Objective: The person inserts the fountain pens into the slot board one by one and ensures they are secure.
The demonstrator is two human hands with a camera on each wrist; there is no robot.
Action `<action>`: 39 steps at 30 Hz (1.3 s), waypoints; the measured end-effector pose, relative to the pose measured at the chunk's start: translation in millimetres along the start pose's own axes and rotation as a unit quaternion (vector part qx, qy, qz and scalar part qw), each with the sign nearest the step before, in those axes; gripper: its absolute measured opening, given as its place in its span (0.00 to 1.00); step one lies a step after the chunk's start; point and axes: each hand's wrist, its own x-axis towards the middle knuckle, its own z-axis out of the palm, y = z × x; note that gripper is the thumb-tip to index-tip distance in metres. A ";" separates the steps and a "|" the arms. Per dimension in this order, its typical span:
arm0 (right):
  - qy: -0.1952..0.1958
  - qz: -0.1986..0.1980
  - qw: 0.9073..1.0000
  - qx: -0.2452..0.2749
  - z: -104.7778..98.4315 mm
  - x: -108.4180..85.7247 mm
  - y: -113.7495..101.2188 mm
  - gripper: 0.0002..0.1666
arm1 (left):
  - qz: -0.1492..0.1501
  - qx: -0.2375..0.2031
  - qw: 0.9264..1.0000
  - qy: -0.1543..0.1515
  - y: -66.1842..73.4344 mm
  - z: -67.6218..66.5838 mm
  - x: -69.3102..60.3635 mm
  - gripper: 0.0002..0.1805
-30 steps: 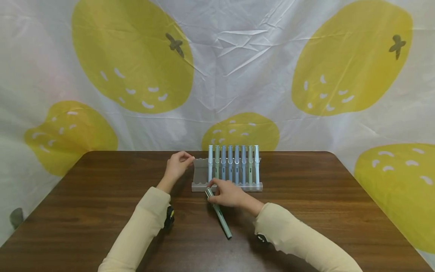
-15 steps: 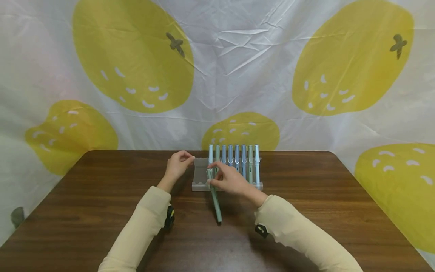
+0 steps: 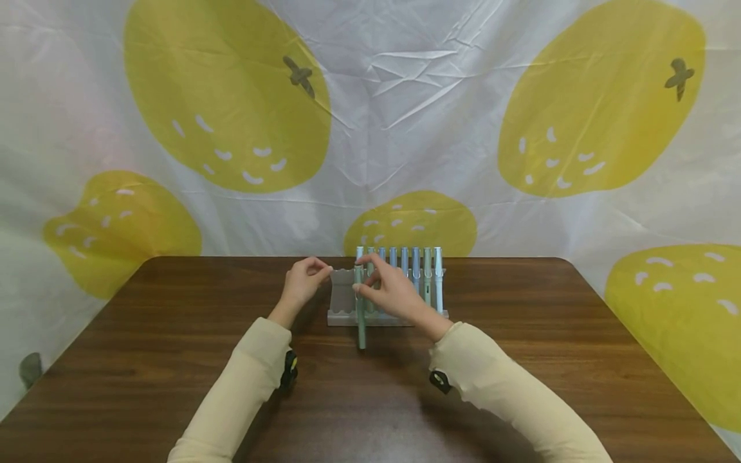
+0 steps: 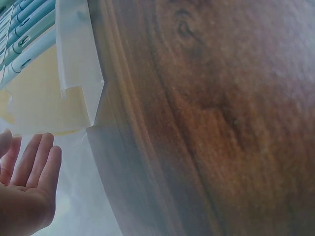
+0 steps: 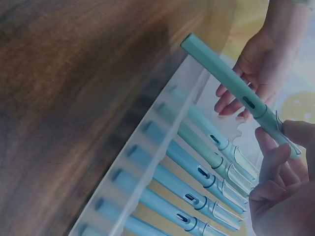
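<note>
My right hand (image 3: 396,296) pinches a green pen (image 5: 224,81) by its clipped cap end, between thumb and fingers. The pen hangs almost upright before a clear pen rack (image 3: 343,292), its lower end past the rack's front lip. Several blue, green and pale pens (image 5: 184,167) lean side by side in the rack's grooves, caps up; my right hand partly hides them in the head view. At the rack's upper left corner, my left hand (image 3: 302,283) pinches the edge between thumb and finger. In the left wrist view, its other fingers (image 4: 37,162) extend beside the rack.
The rack stands near the far edge of a brown wooden table (image 3: 231,373). Behind it hangs a white cloth (image 3: 405,128) printed with yellow lemons. Grooves at the rack's left end hold no pens.
My right hand has lifted the green pen from a slant over the table, up and away from me, turning it nearly upright in front of the rack. My left hand stays put.
</note>
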 end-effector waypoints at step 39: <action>0.190 -0.038 0.977 -0.090 20.9 19.0 7.7 0.22 | -0.010 0.008 1.000 -0.003 0.6 -0.9 0.2 0.11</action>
